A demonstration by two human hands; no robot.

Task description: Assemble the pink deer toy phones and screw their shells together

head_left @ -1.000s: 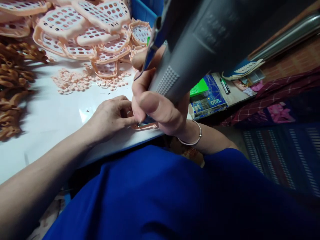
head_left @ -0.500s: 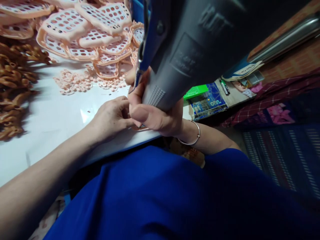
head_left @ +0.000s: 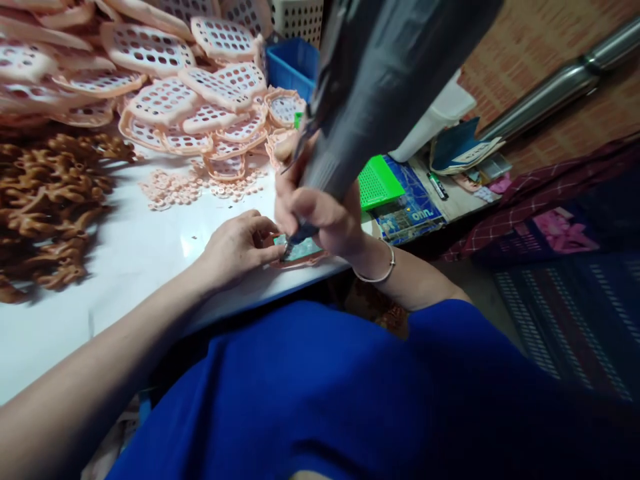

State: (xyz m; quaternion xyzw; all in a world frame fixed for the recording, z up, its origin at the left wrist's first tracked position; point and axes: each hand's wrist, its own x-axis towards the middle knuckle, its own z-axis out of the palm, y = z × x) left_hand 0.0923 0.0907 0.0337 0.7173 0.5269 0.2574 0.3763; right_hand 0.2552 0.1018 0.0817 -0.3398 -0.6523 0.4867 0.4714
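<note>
In the head view my right hand (head_left: 323, 210) is wrapped around the lower end of a thick grey electric screwdriver (head_left: 373, 100), which leans up to the right. Its dark tip points down at a small peach plastic casing (head_left: 305, 261) with a greenish, partly clear plate (head_left: 306, 248) inside. This casing lies flat at the table's near edge. My left hand (head_left: 240, 243) pinches its left end, thumb and fingers close to the screwdriver's tip. The fingers partly cover the casing, and whether the tip touches a screw is too small to tell.
Peach perforated shells (head_left: 165, 100) are heaped at the back left, with small peach rings (head_left: 173, 190) before them. Brown curved plastic parts (head_left: 55, 200) pile up at left. A blue bin (head_left: 293, 60), a green perforated tray (head_left: 380, 183) and a marker (head_left: 438, 186) stand or lie beyond.
The screwdriver appears farther from the camera and more of the casing shows beneath it. The view has shifted, so the table's things sit lower and farther right. Both hands keep their holds.
</note>
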